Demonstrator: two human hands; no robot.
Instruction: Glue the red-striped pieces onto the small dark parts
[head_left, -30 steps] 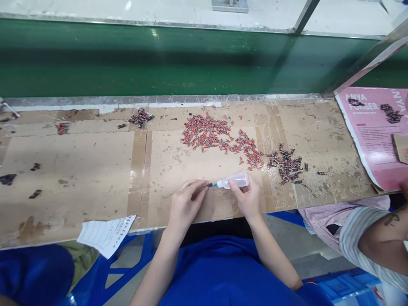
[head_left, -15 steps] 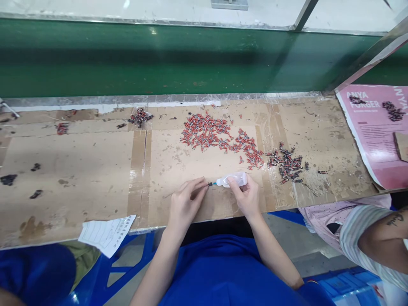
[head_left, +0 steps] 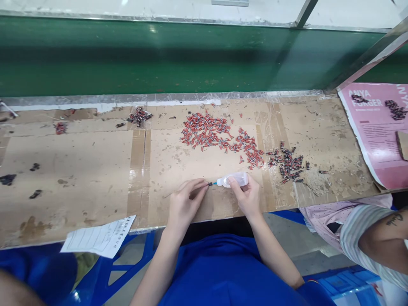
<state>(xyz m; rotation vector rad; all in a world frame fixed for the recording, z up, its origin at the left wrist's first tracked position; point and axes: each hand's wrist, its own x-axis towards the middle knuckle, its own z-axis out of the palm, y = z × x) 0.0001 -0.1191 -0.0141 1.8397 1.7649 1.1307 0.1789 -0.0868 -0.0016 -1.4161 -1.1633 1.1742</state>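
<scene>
My left hand (head_left: 188,199) pinches a small dark part (head_left: 209,184) between thumb and fingertips, low over the cardboard. In my right hand (head_left: 247,195) is a translucent squeeze bottle (head_left: 234,179), lying nearly level. Its thin blue tip (head_left: 215,183) points left and meets or nearly meets the dark part; the exact contact is too small to tell. Beyond my hands lies a spread pile of small red parts (head_left: 207,129). Right of it is a pile of black and red parts (head_left: 288,163).
Cardboard (head_left: 79,170) covers the bench, backed by a green panel (head_left: 143,59). A paper sheet (head_left: 97,238) overhangs the front edge at left. A pink poster (head_left: 376,140) lies at right. People sit on both sides; a striped sleeve (head_left: 357,229) shows at right.
The paper sheet at the front edge has shifted left and shows more of its surface. Both hands, the bottle and the dark part look almost unmoved.
</scene>
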